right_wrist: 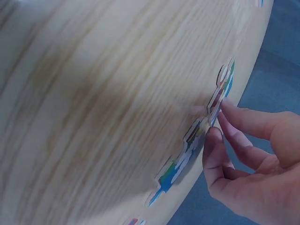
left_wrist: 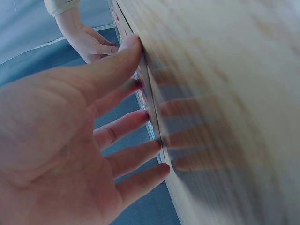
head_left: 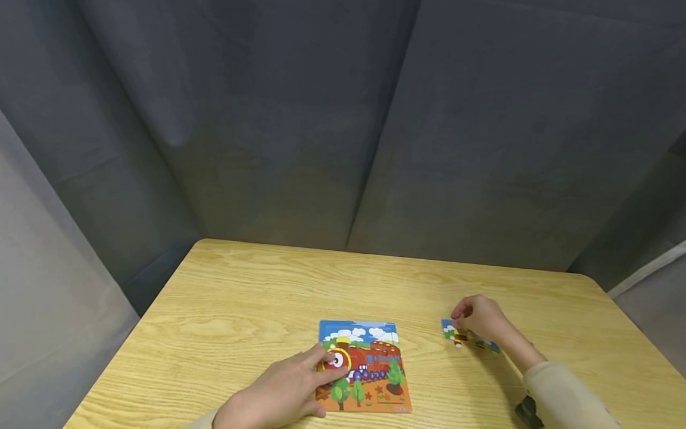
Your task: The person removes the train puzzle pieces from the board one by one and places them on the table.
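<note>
A jigsaw puzzle board (head_left: pixel 383 396) printed with a red train, trees and clouds lies flat on the table. My left hand (head_left: pixel 281 384) rests on its left side, fingers spread and fairly straight; in the left wrist view the fingertips of the left hand (left_wrist: pixel 70 140) touch the board's edge. Off to the right, my right hand (head_left: pixel 485 319) reaches down to a row of loose puzzle pieces (head_left: pixel 449 329). In the right wrist view, thumb and finger of the right hand (right_wrist: pixel 253 159) pinch a puzzle piece (right_wrist: pixel 214 110) at table level, partly hidden by the fingertips.
More puzzle pieces (right_wrist: pixel 176 168) lie along the same row on the wooden table (head_left: pixel 257 292). A dark object (head_left: pixel 527 411) shows beside the right sleeve. Grey curtains (head_left: pixel 278 119) hang behind the table's far edge.
</note>
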Demonstrator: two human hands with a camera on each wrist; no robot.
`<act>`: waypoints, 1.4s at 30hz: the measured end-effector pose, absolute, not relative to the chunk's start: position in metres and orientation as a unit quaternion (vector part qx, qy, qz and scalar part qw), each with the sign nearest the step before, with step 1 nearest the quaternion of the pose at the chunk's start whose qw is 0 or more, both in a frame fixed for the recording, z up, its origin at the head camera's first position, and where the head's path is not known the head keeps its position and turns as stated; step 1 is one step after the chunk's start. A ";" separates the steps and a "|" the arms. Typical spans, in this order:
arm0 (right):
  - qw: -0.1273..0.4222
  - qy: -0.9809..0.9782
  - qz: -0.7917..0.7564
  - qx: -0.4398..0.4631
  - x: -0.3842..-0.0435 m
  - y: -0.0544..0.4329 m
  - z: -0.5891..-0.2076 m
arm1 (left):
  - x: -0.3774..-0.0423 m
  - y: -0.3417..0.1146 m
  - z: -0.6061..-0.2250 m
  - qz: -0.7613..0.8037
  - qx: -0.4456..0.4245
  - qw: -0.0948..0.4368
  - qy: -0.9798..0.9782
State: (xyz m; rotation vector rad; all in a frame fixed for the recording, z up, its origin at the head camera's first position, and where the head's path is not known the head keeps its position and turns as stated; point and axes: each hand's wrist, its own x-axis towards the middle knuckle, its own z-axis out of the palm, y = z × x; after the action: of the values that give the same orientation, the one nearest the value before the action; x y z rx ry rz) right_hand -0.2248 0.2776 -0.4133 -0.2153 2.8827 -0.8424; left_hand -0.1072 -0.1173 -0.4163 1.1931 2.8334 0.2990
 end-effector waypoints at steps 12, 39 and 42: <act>0.066 0.958 -0.270 -0.071 -0.224 0.275 -0.412 | -0.108 -0.118 -0.417 0.099 0.391 0.019 0.915; 0.183 0.851 -0.453 -0.195 -0.190 0.190 -0.407 | -0.110 -0.116 -0.413 0.069 0.415 -0.014 0.907; 0.181 0.847 -0.456 -0.204 -0.189 0.182 -0.410 | -0.110 -0.116 -0.412 0.061 0.413 -0.018 0.908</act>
State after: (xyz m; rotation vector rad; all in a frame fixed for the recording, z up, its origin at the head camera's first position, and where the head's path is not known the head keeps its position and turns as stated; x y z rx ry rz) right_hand -0.1886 0.1823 -0.4102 -0.5775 2.3918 -1.2877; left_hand -0.1101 -0.1159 -0.4121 1.3137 2.8858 0.1936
